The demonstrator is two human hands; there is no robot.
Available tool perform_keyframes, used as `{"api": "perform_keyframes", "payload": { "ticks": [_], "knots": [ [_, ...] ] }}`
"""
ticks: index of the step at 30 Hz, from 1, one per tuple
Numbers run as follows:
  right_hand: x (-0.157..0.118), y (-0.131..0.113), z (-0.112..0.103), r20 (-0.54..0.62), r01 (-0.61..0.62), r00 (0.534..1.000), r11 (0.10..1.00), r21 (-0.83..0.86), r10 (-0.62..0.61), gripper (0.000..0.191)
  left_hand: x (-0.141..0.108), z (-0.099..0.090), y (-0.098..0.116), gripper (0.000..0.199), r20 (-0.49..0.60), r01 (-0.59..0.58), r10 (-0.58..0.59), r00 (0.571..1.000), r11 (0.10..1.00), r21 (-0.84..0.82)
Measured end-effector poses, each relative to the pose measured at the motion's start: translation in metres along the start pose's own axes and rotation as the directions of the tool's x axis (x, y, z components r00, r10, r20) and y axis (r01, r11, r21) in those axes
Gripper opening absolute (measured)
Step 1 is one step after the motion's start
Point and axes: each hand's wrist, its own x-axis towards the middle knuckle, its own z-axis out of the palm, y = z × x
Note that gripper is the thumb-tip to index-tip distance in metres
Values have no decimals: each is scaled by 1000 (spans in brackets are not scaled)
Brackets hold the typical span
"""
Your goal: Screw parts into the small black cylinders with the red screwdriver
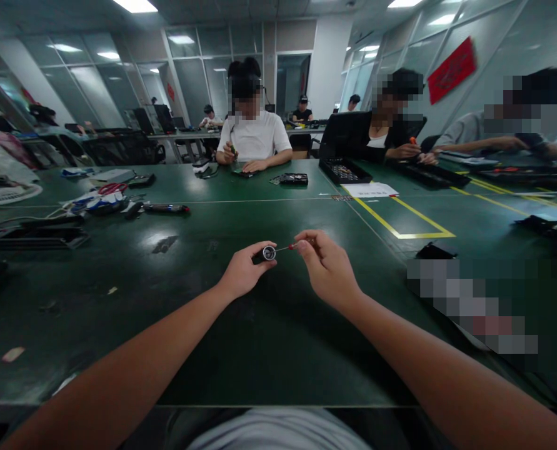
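My left hand (244, 274) is closed around a short black cylinder (264, 254) with a silver ring at its end, which looks like a flashlight head. The ringed end faces me. In my right hand (329, 265), a thin screwdriver (291, 247) with a red collar is pinched between thumb and fingers. Its slim metal shaft points left, and the tip meets or lies just at the cylinder's rim; contact is too small to make out. Both hands are raised above the green table (240, 350), and most of the screwdriver's handle is hidden by my fingers.
Left on the table lie a black-and-red pen-like tool (166, 209), red-handled scissors (112, 187) and black trays (29, 234). Across it, a person in white (254, 137) works near a black device (294, 179). A parts box (344, 170) and yellow tape (400, 236) are right.
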Motion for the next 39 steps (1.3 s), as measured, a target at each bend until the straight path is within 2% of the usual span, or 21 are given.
{"api": "perform_keyframes", "payload": {
  "ticks": [2,4,6,7,9,13,17,20,23,29,36,39],
  "knots": [
    [4,7,2,-34,-62,997,996,70,65,25,0,-1,2,38,2,-11,11,1000,1000,14],
    [9,17,3,-91,-164,978,964,207,186,29,-1,-2,4,39,6,-50,50,999,998,43],
    [15,28,4,-83,-276,936,859,431,342,33,-1,-2,5,39,1,-88,88,996,993,72],
    [17,33,4,-26,-325,920,798,507,391,35,0,-3,5,39,-2,-96,96,995,992,82],
    [20,38,4,-9,-340,908,750,568,419,34,0,-3,5,39,-2,-84,85,996,992,92],
    [18,31,4,-123,-268,919,823,501,374,33,-1,-3,6,42,20,-60,58,998,993,104],
    [11,17,4,-147,-184,959,927,326,242,30,-2,-3,6,43,29,-60,57,998,992,107],
    [8,11,3,-149,-133,975,971,197,164,27,-1,-3,5,43,27,-67,64,998,992,102],
    [6,9,2,-137,-100,983,986,133,118,25,0,-2,4,44,20,-64,62,998,994,94],
    [3,9,1,-118,-39,992,993,114,53,22,-1,-2,3,45,22,-49,47,999,993,103],
    [1,1,-5,-83,-15,996,998,61,20,38,-3,0,0,44,41,-36,32,999,993,112],
    [1,0,-4,-92,-8,996,1000,10,9,32,-3,0,0,44,46,-47,44,998,995,85]
  ]
}}
